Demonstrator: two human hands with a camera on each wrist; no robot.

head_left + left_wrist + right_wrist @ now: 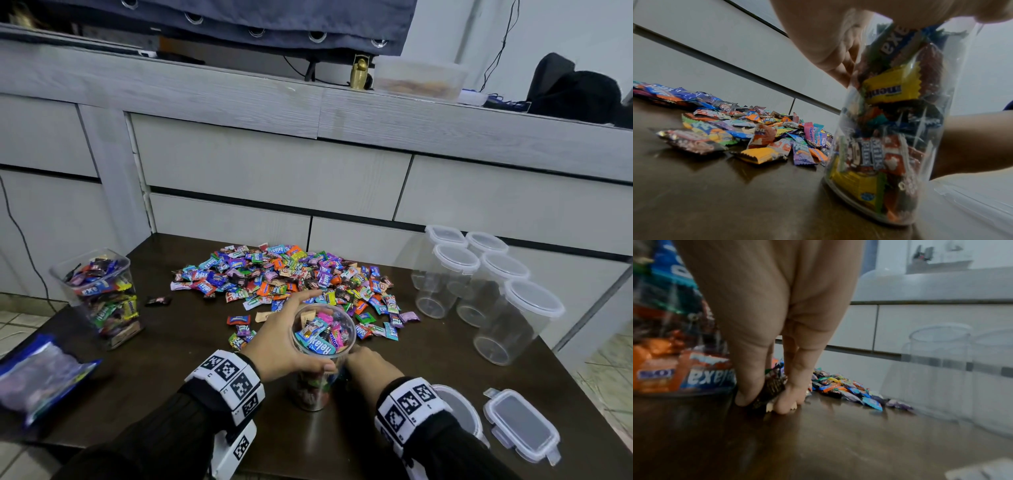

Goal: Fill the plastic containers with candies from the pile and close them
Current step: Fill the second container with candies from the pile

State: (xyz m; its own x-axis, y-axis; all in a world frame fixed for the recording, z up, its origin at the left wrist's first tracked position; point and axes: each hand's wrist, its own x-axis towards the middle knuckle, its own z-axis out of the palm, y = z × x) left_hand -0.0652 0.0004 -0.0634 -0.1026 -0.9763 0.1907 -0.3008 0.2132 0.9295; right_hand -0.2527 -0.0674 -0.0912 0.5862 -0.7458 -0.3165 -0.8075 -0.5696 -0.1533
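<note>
Gripping the round candy-filled container [323, 337] near its rim, left hand [284, 342] curled around it. Pinching dark-wrapped candies [770, 387] against the table [171, 359] just beside that container's base, right hand [368, 365] fingertips closed on them.

Multicoloured wrapped candies [284, 277] heap on the dark brown wooden bench [178, 377]; black-and-white checkered marker wristbands [227, 380]; clear plastic containers [445, 277] with translucent white lids.
</note>
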